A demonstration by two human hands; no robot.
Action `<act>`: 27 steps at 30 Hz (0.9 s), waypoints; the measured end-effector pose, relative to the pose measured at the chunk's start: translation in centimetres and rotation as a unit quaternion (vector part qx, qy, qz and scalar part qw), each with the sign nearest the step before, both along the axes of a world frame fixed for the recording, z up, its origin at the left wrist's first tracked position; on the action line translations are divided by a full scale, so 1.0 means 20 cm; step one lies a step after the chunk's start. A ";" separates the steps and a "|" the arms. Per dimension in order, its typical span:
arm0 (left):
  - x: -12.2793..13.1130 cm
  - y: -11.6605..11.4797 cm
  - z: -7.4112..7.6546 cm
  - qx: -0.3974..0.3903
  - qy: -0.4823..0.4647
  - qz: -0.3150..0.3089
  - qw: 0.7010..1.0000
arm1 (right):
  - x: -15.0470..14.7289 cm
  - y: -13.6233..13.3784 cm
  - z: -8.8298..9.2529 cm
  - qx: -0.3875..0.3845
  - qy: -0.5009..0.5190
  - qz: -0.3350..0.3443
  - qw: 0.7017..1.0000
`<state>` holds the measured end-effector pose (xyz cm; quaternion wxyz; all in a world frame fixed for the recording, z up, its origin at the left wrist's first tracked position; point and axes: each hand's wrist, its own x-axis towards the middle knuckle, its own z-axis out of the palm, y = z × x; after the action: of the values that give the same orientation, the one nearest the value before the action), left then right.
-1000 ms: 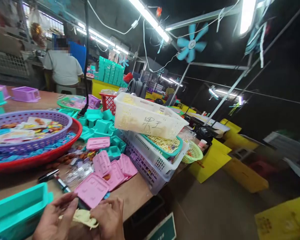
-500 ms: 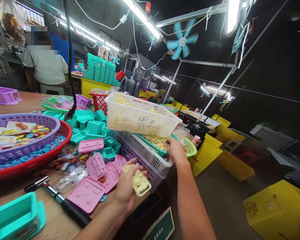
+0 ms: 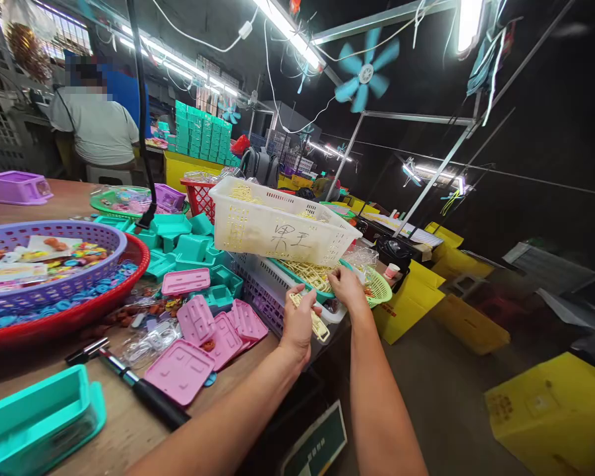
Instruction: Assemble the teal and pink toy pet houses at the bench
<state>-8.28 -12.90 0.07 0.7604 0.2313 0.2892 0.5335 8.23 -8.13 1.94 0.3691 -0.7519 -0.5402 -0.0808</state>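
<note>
Since the earlier frame both arms have stretched out from the table edge to the stacked baskets at its far corner.

Head view: left hand (image 3: 297, 324) is closed on a pale yellow plastic frame (image 3: 313, 319), held just short of the teal tray (image 3: 297, 285). Right hand (image 3: 348, 288) rests at that tray's rim, fingers curled down among the yellow frames (image 3: 311, 274) piled there; whether they grip any cannot be told. White basket (image 3: 277, 231) sits tilted above the fingers. Pink lids (image 3: 205, 327) lie left of the left hand, untouched.

Judgement: one frame is carried to the tray but not released; a pile already lies in it.
</note>
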 end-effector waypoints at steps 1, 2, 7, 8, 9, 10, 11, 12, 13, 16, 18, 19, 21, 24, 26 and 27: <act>0.00 0.00 0.01 -0.015 -0.010 -0.007 1.000 | -0.02 -0.04 0.01 0.030 0.003 -0.019 0.999; -0.01 -0.01 0.01 -0.033 -0.018 -0.017 0.999 | -0.05 -0.09 0.02 0.058 0.005 -0.038 0.998; -0.19 -0.07 -0.03 -0.135 -0.036 -0.104 0.985 | -0.41 -0.39 -0.14 0.270 0.092 0.059 0.957; -0.26 -0.09 -0.06 -0.158 -0.057 -0.131 0.977 | -0.51 -0.45 -0.21 0.262 0.103 0.108 0.954; -0.34 -0.11 -0.10 -0.181 -0.083 -0.154 0.968 | -0.61 -0.50 -0.28 0.220 0.100 0.171 0.955; -0.42 -0.14 -0.14 -0.203 -0.111 -0.167 0.958 | -0.71 -0.55 -0.36 0.168 0.101 0.240 0.951; -0.50 -0.16 -0.19 -0.224 -0.132 -0.165 0.951 | -0.81 -0.59 -0.43 0.117 0.106 0.301 0.940; -0.59 -0.18 -0.24 -0.245 -0.140 -0.145 0.948 | -0.89 -0.63 -0.50 0.080 0.113 0.348 0.927; -0.67 -0.20 -0.29 -0.265 -0.131 -0.112 0.949 | -0.98 -0.66 -0.56 0.049 0.125 0.387 0.912; -0.89 -0.23 -0.40 -0.304 -0.091 -0.011 0.948 | -1.16 -0.72 -0.67 -0.010 0.169 0.466 0.869; -0.98 -0.23 -0.45 -0.309 -0.081 0.033 0.947 | -1.24 -0.73 -0.69 -0.032 0.197 0.501 0.842; -1.02 -0.24 -0.46 -0.309 -0.081 0.048 0.946 | -1.26 -0.72 -0.69 -0.038 0.210 0.510 0.833; -1.06 -0.24 -0.46 -0.304 -0.093 0.067 0.946 | -1.29 -0.70 -0.69 -0.045 0.233 0.514 0.824; -1.08 -0.26 -0.44 -0.274 -0.123 0.059 0.952 | -1.31 -0.63 -0.68 -0.063 0.243 0.512 0.822; -1.09 -0.27 -0.43 -0.254 -0.113 0.046 0.959 | -1.31 -0.59 -0.67 -0.075 0.239 0.515 0.820; -1.10 -0.27 -0.43 -0.248 -0.098 0.045 0.963 | -1.31 -0.58 -0.66 -0.080 0.238 0.519 0.817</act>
<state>-30.29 -18.35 -8.51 0.7938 -0.0313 0.3467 0.4987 -18.01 -19.69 -11.35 0.4116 -0.3827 -0.7504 0.3480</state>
